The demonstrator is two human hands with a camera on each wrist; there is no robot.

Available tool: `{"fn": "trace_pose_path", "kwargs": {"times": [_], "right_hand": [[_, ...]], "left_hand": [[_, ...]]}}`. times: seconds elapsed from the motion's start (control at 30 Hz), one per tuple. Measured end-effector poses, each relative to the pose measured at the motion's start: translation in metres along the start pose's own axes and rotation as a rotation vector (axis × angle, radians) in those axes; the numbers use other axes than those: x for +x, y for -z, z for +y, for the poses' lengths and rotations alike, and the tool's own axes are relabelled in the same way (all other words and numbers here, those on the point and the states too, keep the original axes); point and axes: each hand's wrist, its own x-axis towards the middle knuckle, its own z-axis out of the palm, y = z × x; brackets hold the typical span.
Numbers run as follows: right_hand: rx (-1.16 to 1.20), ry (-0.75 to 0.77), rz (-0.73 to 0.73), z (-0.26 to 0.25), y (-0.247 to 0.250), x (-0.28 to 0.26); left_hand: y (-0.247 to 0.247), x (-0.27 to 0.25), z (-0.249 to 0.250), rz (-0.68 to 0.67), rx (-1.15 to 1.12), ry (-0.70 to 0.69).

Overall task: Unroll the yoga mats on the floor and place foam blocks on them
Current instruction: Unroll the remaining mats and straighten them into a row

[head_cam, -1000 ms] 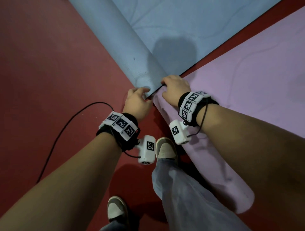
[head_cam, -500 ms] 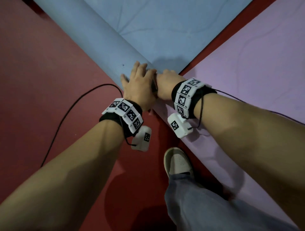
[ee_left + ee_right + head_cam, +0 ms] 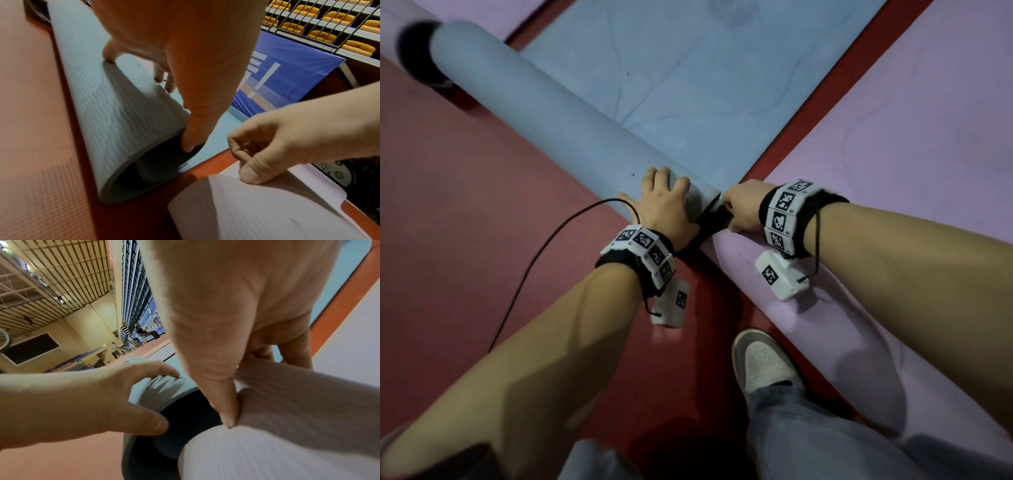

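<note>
A blue mat [image 3: 688,85] lies partly unrolled on the red floor, its roll [image 3: 544,126] running from the upper left to the middle. My left hand [image 3: 664,202] grips the roll's near end [image 3: 127,123], fingers [image 3: 109,55] over the top and thumb in the dark opening. A pink mat [image 3: 928,137] lies at the right, its roll [image 3: 825,308] running toward me. My right hand [image 3: 743,209] holds that roll's end [image 3: 277,443], thumb on top and fingers behind. Yellow foam pieces [image 3: 329,17] sit on a wire rack.
A black cable [image 3: 534,260] loops over the red floor at the left. My shoe [image 3: 763,366] stands between the two rolls. A blue padded panel [image 3: 287,69] leans below the rack. Another pink roll [image 3: 400,27] shows at the upper left. A person [image 3: 144,331] sits far off.
My left hand went from the blue mat's corner onto the top of its roll. My right hand shifted right onto the pink roll's end. The camera has tilted further up the blue roll.
</note>
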Motion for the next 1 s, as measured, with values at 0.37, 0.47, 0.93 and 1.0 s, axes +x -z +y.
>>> {"fn": "trace_pose_path", "kwargs": {"times": [0.37, 0.47, 0.93, 1.0], "right_hand": [[0.000, 0.174, -0.174, -0.006, -0.028, -0.029], [-0.011, 0.211, -0.205, -0.018, -0.034, -0.030], [-0.026, 0.037, -0.431, 0.025, -0.037, -0.035], [0.160, 0.026, -0.248, 0.018, -0.020, -0.025]], "left_hand": [[-0.007, -0.018, -0.003, -0.019, 0.004, 0.033], [-0.002, -0.021, 0.002, -0.012, -0.002, 0.023], [-0.012, -0.036, 0.018, 0.046, -0.032, 0.001], [-0.013, -0.038, 0.021, 0.065, -0.051, -0.004]]}}
